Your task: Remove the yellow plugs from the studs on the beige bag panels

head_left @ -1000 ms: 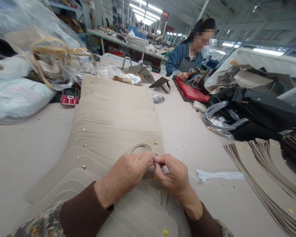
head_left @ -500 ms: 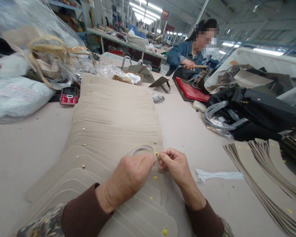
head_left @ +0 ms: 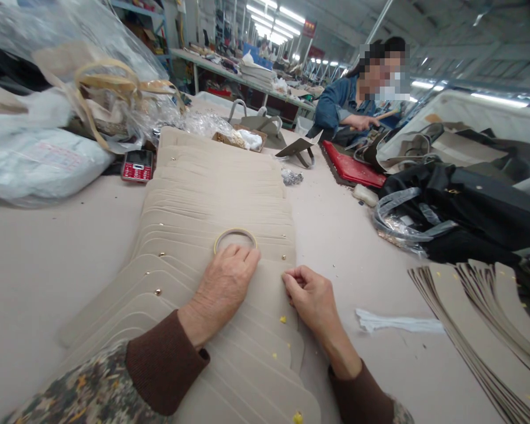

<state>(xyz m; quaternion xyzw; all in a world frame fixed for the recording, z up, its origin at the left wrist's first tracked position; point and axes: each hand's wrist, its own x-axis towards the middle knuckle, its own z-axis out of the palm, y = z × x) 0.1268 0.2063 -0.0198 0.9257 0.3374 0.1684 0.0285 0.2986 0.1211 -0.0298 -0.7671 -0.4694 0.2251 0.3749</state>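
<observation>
My left hand (head_left: 228, 281) is closed on a narrow roll of yellow tape (head_left: 235, 232), which stands up beyond the fingers above a long overlapping row of beige panels (head_left: 212, 197). Close by on the right, my right hand (head_left: 310, 293) is in a pinch at the right edge of the same row. Whatever lies between its thumb and finger is too small to make out. Small gold-coloured studs (head_left: 158, 292) show on some panels, and yellow tape bits (head_left: 297, 417) stick to others nearer me.
At right lie fanned beige strips (head_left: 463, 318), a pale cloth strip (head_left: 397, 322) and a black bag (head_left: 463, 206). A red pad (head_left: 351, 165) lies beyond. Plastic-wrapped bundles (head_left: 39, 165) and a red-and-black device (head_left: 136, 166) are at left. A person (head_left: 348, 106) works across the table.
My left hand has moved left and away from the right hand with the tape roll. My right hand stays pinched near the panel edge. The view has shifted slightly.
</observation>
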